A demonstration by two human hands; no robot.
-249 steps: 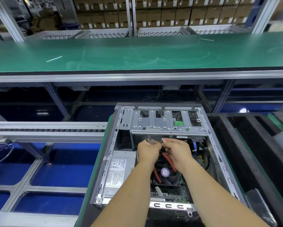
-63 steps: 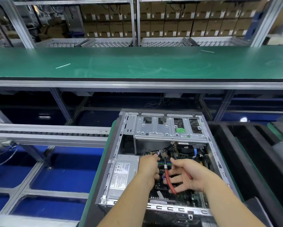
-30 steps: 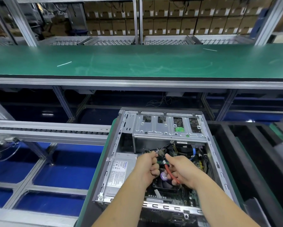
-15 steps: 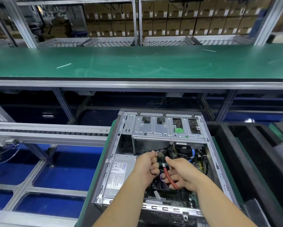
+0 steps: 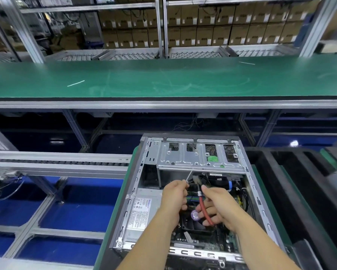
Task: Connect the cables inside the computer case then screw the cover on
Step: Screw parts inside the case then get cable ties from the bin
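Raised left hand (image 5: 173, 193) pinches thin white tie (image 5: 189, 175).

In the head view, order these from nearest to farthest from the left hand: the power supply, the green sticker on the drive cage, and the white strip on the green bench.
1. The power supply, just left of the left hand, inside the case.
2. The green sticker, beyond the hand, to the right, on the drive cage.
3. The white strip, far off on the green bench, to the left.
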